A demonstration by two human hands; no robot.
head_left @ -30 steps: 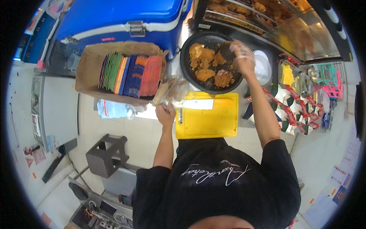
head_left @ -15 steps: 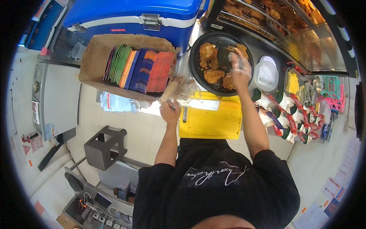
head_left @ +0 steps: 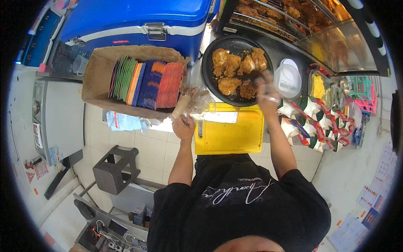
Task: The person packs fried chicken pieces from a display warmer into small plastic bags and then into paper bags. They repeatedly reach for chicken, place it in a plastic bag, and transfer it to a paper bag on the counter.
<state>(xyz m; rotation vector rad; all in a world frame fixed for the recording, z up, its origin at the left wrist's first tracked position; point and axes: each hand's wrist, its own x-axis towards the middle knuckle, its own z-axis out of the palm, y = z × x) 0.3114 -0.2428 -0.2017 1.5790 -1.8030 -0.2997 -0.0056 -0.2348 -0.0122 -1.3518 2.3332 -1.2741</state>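
My left hand [head_left: 184, 127] grips a clear plastic bag [head_left: 195, 101] and holds it up beside the yellow cutting board [head_left: 228, 134]. My right hand [head_left: 265, 87], in a thin clear glove, reaches onto the round black tray [head_left: 210, 77] and closes on a piece of fried chicken [head_left: 248, 89] at its near edge. Several more golden fried pieces [head_left: 226, 63] lie on the tray. A long knife [head_left: 212, 117] lies across the far side of the board.
A cardboard box [head_left: 96, 80] of coloured packets stands at the left, with a blue cooler [head_left: 134, 25] behind it. A glass display case [head_left: 319, 29] of fried food is at the back right. A white lid [head_left: 288, 80] and red-green paper boxes [head_left: 315, 122] lie right. A grey stool [head_left: 113, 172] stands below.
My right hand has moved from the tray's far right edge down to its near side and closed on a piece. The left hand still holds the bag up.
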